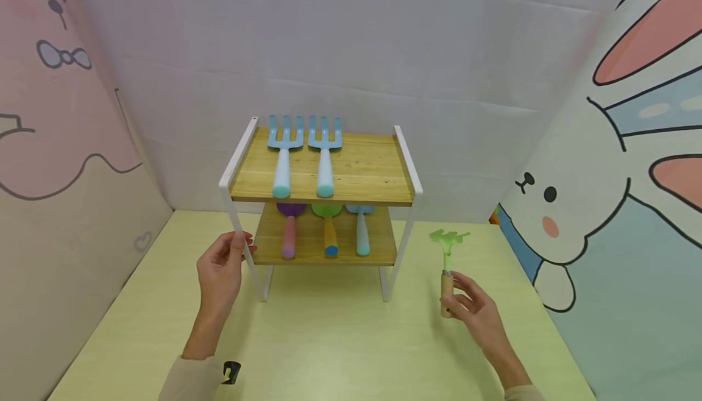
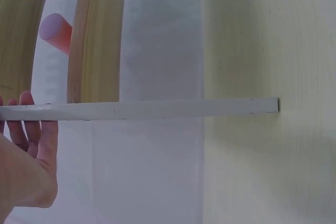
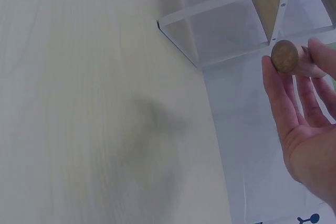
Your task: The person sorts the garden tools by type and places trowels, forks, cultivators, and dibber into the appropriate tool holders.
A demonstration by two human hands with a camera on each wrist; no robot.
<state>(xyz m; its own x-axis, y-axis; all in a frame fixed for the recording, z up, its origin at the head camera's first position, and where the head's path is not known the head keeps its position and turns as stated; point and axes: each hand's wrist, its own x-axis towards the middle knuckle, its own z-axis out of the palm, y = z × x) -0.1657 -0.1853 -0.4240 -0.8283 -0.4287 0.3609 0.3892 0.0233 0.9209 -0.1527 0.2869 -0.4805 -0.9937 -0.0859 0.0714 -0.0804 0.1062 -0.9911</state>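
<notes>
My left hand (image 1: 221, 267) grips the white left leg (image 2: 157, 109) of a two-tier wooden shelf (image 1: 373, 169), with fingertips showing past the leg. To the right of the shelf, my right hand (image 1: 476, 309) pinches the wooden handle (image 3: 286, 57) of a small hand rake (image 1: 447, 279), held upright above the table with its green tined head at the top. Two light blue hand forks (image 1: 282, 166) (image 1: 325, 166) lie side by side on the upper tier. On the lower tier lie three tools with pink (image 1: 288, 236), yellow (image 1: 330, 236) and pale blue (image 1: 362, 236) handles, their heads partly hidden.
The shelf stands on a pale wooden table (image 1: 329, 340) near the white back wall covering (image 1: 329, 53). Side panels carry cartoon figures, with a rabbit (image 1: 581, 206) on the right. A small black object (image 1: 231, 372) shows beside the left sleeve.
</notes>
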